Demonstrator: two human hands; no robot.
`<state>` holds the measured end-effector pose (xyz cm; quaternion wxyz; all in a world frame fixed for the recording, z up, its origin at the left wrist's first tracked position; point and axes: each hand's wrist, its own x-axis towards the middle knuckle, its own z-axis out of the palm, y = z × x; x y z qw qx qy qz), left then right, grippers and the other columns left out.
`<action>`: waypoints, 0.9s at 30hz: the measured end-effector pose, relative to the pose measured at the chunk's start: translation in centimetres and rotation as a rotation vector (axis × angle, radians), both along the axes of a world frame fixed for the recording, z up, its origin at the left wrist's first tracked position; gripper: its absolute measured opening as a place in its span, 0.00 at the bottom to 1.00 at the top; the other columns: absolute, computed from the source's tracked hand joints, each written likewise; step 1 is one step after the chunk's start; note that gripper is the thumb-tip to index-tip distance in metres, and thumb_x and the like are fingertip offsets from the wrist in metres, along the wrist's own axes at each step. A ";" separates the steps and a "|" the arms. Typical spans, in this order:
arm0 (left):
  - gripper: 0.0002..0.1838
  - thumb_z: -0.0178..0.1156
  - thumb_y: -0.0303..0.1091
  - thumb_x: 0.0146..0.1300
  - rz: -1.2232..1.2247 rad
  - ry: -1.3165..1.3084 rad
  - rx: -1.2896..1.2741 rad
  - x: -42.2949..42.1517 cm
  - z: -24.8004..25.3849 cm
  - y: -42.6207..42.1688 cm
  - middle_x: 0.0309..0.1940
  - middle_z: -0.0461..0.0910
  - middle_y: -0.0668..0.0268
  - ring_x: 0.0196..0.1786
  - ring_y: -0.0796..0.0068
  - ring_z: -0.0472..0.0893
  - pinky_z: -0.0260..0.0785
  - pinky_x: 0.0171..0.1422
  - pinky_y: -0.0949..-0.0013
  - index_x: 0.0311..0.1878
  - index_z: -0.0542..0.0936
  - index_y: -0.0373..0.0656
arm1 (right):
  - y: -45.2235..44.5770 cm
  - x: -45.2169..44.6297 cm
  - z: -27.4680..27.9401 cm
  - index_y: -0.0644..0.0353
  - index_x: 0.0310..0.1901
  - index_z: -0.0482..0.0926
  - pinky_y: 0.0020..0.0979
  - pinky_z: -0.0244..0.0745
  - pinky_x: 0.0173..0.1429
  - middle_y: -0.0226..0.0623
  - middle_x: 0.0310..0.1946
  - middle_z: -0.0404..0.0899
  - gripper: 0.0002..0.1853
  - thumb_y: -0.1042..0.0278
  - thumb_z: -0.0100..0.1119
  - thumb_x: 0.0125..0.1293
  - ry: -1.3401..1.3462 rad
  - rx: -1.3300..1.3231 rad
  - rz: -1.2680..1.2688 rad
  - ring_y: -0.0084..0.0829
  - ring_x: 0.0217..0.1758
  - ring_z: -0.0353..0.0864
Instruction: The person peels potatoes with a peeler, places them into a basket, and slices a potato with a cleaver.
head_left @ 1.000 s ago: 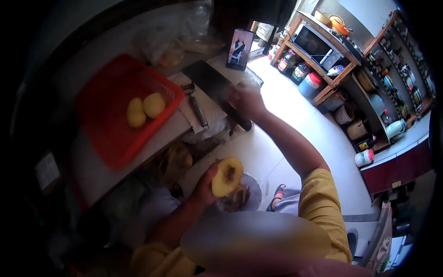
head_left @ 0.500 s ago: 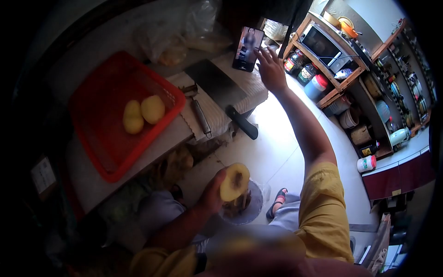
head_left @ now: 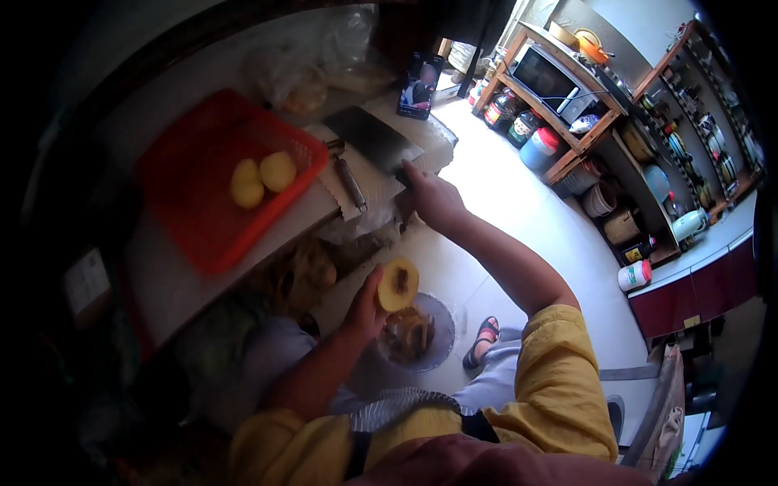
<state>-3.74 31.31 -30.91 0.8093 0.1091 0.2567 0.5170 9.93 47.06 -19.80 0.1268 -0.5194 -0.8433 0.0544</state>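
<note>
My left hand (head_left: 366, 309) is wrapped round a peeled potato (head_left: 387, 293), whose pale face turned up to me has a dark patch in it. Below the potato, a round bin (head_left: 444, 336) on the floor contains peelings. My right hand (head_left: 438, 199) is closed on the dark handle of a cleaver (head_left: 369, 136); the blade lies flat on a cloth-like surface on the counter. Beside the cleaver lies a metal peeler (head_left: 349, 180). To the left, a red plastic basket (head_left: 182, 182) holds peeled potatoes (head_left: 277, 171).
A phone (head_left: 419, 86) stands upright at the counter's far end, its screen lit. Clear plastic bags (head_left: 296, 81) lie behind the basket. Across the floor is a wooden shelf with a microwave (head_left: 553, 81) and several jars (head_left: 538, 150) below. My sandalled foot (head_left: 484, 342) is beside the bin.
My right hand has moved from the phone down to the cleaver's handle and closed on it. The phone's screen picture differs. My left hand still holds the potato, and the view has shifted slightly.
</note>
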 end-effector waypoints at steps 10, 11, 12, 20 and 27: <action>0.28 0.44 0.58 0.66 0.004 -0.052 -0.016 0.2 -0.6 -0.5 0.53 0.75 0.65 0.55 0.69 0.74 0.66 0.58 0.62 0.57 0.69 0.44 | -20.1 8.3 -1.8 0.61 0.44 0.68 0.22 0.68 0.27 0.32 0.23 0.71 0.10 0.65 0.51 0.67 1.504 -0.309 -0.339 0.20 0.22 0.69; 0.28 0.44 0.58 0.66 -0.006 -0.037 0.002 0.3 -0.6 -0.8 0.52 0.75 0.65 0.55 0.70 0.74 0.66 0.58 0.63 0.57 0.70 0.44 | -21.3 8.4 -1.7 0.58 0.34 0.67 0.23 0.66 0.23 0.31 0.19 0.68 0.11 0.61 0.52 0.67 1.604 -0.362 -0.432 0.20 0.18 0.66; 0.28 0.45 0.58 0.66 -0.016 -0.023 0.029 0.5 -0.6 -1.0 0.51 0.75 0.66 0.54 0.70 0.74 0.66 0.57 0.64 0.56 0.70 0.44 | -22.5 8.5 -2.2 0.58 0.34 0.67 0.23 0.66 0.23 0.31 0.19 0.68 0.11 0.61 0.52 0.67 1.608 -0.374 -0.459 0.20 0.18 0.66; 0.25 0.42 0.54 0.68 -0.096 -0.018 0.089 3.0 -0.2 -3.6 0.50 0.75 0.65 0.55 0.72 0.73 0.63 0.60 0.67 0.55 0.70 0.44 | -25.8 7.3 -6.2 0.59 0.35 0.67 0.24 0.67 0.22 0.32 0.19 0.69 0.12 0.60 0.55 0.66 1.727 -0.503 -0.610 0.22 0.16 0.66; 0.27 0.37 0.54 0.70 -0.074 0.098 0.177 3.1 -1.0 -4.5 0.52 0.73 0.63 0.55 0.71 0.73 0.63 0.61 0.67 0.58 0.68 0.42 | -26.1 6.3 -6.6 0.60 0.34 0.69 0.22 0.67 0.24 0.30 0.20 0.71 0.11 0.61 0.51 0.69 1.719 -0.480 -0.594 0.19 0.19 0.68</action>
